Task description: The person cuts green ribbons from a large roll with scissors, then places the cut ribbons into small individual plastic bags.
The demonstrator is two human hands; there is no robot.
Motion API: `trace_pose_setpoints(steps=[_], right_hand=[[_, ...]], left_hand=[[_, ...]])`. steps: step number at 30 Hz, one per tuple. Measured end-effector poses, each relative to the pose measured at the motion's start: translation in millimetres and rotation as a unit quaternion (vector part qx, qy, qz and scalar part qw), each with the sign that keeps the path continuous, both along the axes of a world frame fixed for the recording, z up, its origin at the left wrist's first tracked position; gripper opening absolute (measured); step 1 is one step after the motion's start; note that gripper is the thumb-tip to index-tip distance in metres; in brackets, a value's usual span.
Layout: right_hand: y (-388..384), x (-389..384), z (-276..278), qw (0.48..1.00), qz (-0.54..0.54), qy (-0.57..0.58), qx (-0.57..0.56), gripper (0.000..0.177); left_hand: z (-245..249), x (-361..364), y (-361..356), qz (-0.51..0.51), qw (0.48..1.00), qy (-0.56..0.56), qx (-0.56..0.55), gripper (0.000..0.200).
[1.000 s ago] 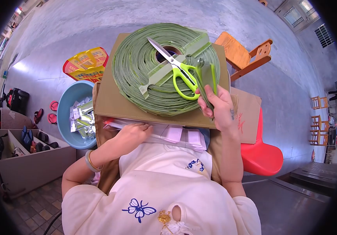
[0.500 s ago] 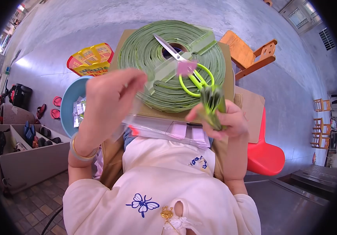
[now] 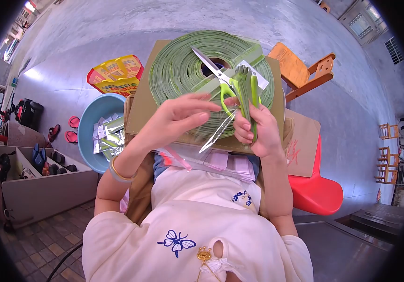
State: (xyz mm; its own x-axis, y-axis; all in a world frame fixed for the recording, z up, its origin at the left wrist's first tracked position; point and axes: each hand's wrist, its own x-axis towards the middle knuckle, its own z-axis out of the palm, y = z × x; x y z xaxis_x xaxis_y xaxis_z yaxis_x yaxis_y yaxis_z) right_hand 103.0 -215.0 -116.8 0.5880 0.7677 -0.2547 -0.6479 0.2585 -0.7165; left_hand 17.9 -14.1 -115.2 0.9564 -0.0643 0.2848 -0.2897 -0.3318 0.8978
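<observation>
My right hand grips an upright bundle of green strips. My left hand holds a clear plastic bag by its edge, right beside the bundle and touching it. Behind both hands lies a big coil of green strip on a brown cardboard sheet across my lap. Green-handled scissors rest on the coil. A stack of clear bags with pink edges sits under the cardboard's near edge.
A blue basin with silver and green packets stands at the left, a yellow-red bag behind it. A wooden chair and a red plastic seat are at the right. A shoe rack lies lower left.
My left hand pulled a clear bag from the stack, lifted it high, then brought it down to the bundle. My right hand tipped the green bundle down, then raised it upright again.
</observation>
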Motion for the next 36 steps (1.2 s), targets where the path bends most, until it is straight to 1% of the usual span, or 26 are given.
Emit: trace_pose_setpoints(steps=[1,2,5,6,9,12,14,15,18,21,22,24,25,26,27,29,30,33,36], right_hand=[[-1,3,0,1.0,-0.004,-0.01,-0.003,0.038],[-3,6,1,1.0,-0.008,-0.02,-0.005,0.038],[-7,12,1,1.0,-0.017,-0.017,0.006,0.038],[-8,13,-2,0.999,-0.013,-0.006,0.029,0.038],[-4,9,-6,0.998,-0.06,0.006,-0.003,0.038],[-5,1,-2,0.996,-0.081,-0.017,-0.021,0.038],[-6,-6,1,0.999,-0.041,-0.026,-0.02,0.038],[-7,-9,4,0.999,-0.021,-0.031,-0.019,0.039],[-3,-20,15,0.999,0.002,-0.045,0.022,0.04],[5,-25,19,0.998,0.013,-0.056,-0.01,0.041],[4,-24,17,0.997,0.062,-0.053,-0.016,0.041],[4,-31,15,0.994,0.095,-0.054,-0.014,0.039],[4,-36,13,0.992,0.113,-0.053,-0.014,0.039],[6,-41,9,0.992,0.108,-0.053,-0.022,0.034],[9,-42,8,0.991,0.105,-0.07,-0.047,0.032],[16,-43,8,0.985,0.096,-0.102,-0.098,0.03],[16,-40,-2,0.989,0.088,-0.082,-0.087,0.026],[15,-38,-11,0.993,0.06,-0.018,-0.105,0.026],[14,-40,-9,0.995,0.037,-0.002,-0.091,0.028]], left_hand=[[10,-11,3,-0.03,0.982,0.14,-0.124,0.032],[16,-18,5,-0.058,0.928,0.276,-0.243,0.033],[21,-27,13,-0.066,0.924,0.271,-0.262,0.04],[18,-27,11,-0.086,0.922,0.229,-0.299,0.043],[15,-25,6,-0.058,0.917,0.182,-0.351,0.046],[8,-20,1,0.016,0.958,0.127,-0.255,0.05],[1,-19,-2,0.073,0.977,0.111,-0.164,0.048],[1,-18,-4,0.101,0.982,0.103,-0.118,0.048],[16,-23,-8,0.115,0.984,0.135,0.023,0.045],[2,-23,-7,0.129,0.982,-0.005,0.14,0.041],[-1,-23,-5,0.12,0.988,0.023,0.097,0.041],[-4,-23,-2,0.1,0.992,0.078,0.012,0.041],[-4,-23,-2,0.098,0.991,0.086,0.014,0.043],[-5,-24,-2,0.094,0.991,0.094,0.016,0.044],[-6,-25,-3,0.091,0.99,0.103,0.019,0.046],[-13,-25,-6,0.119,0.987,0.099,-0.041,0.04],[-15,-24,-7,0.134,0.984,0.096,-0.07,0.038],[-17,-21,-12,0.162,0.95,0.098,-0.247,0.035],[-12,-21,-12,0.169,0.941,0.126,-0.265,0.034]])
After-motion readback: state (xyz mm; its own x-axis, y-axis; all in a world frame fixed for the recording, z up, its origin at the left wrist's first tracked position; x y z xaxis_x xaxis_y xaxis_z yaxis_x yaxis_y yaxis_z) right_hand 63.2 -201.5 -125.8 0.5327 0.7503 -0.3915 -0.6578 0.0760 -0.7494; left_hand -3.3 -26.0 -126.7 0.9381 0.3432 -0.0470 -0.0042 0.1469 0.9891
